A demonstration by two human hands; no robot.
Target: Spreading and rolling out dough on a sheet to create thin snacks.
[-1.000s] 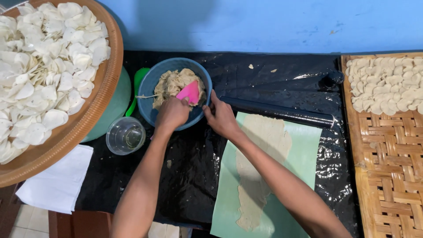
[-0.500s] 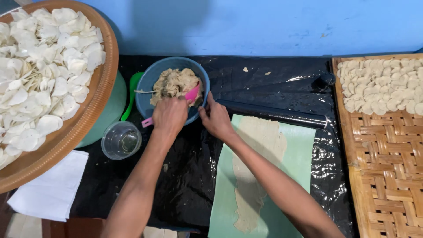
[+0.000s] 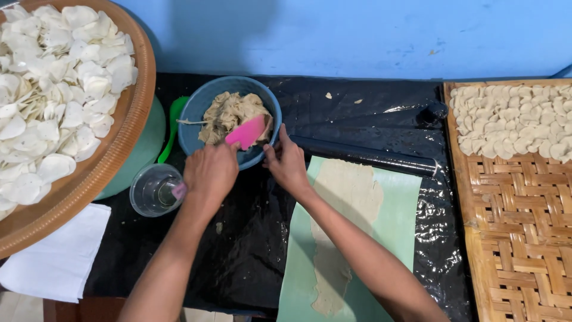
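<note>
Left hand point(image 3: 210, 173), centre-left of frame, grip closed around the handle of a pink spatula point(image 3: 247, 132); handle end shows below the fist, blade rests on the dough point(image 3: 229, 110). Dough is a tan, sticky-looking mass piled in a blue bowl point(image 3: 199, 110), upper centre, on the black plastic-covered surface point(image 3: 250, 250). Right hand point(image 3: 289, 164) is at the bowl's lower right rim, fingers pressed to the outer wall and thumb up by the rim, bracing it. Judgement: the step in hand is scooping dough with the blade. To do it well, keep the bowl pinned by the right hand so it does not slide on the slick plastic, drive the blade edge under the mass rather than across the top, and scrape along the inner wall for a clean portion. Just below right of the bowl lies a green sheet point(image 3: 393, 209) with a thin dough smear down its middle; a dark rolling pin point(image 3: 369, 158) lies across its top edge. A clear glass point(image 3: 154, 189) stands left of the left hand. Upper left: round tray point(image 3: 125, 140) heaped with white chips. Right edge: woven mat point(image 3: 512, 226) with small pale discs at its top. White cloth point(image 3: 56, 262) lower left.
</note>
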